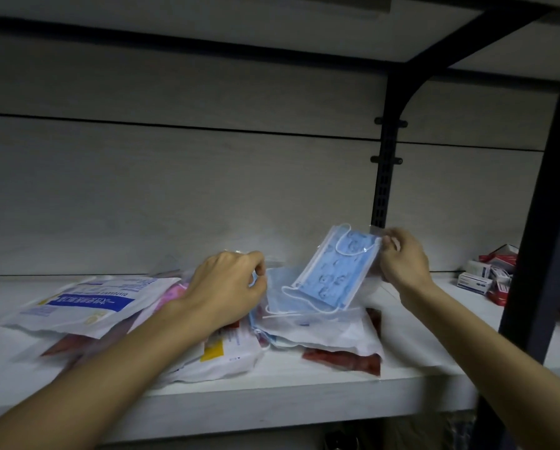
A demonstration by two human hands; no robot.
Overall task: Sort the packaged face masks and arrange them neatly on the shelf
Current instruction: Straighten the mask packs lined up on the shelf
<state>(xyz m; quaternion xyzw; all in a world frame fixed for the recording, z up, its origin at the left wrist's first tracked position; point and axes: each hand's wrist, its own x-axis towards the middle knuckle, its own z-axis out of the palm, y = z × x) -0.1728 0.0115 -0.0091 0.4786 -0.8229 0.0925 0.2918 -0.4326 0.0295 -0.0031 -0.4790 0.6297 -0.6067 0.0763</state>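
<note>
Mid-sort, right hand (402, 258) pinches blue mask pack (330, 271), left hand (229, 284) grips pile (226, 345) packet; next needs matching stack.

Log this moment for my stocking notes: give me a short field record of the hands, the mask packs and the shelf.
right hand: pinches the top corner of the clear blue mask pack, lifted and tilted
left hand: fingers curled into the pile, gripping clear wrapping; exactly which pack is unclear
white pack with blue label: lying flat at the left of the pile
red packs: partly buried under white ones
shelf: white board, packs heaped unsorted
small boxes: far right, beyond the black post
</note>
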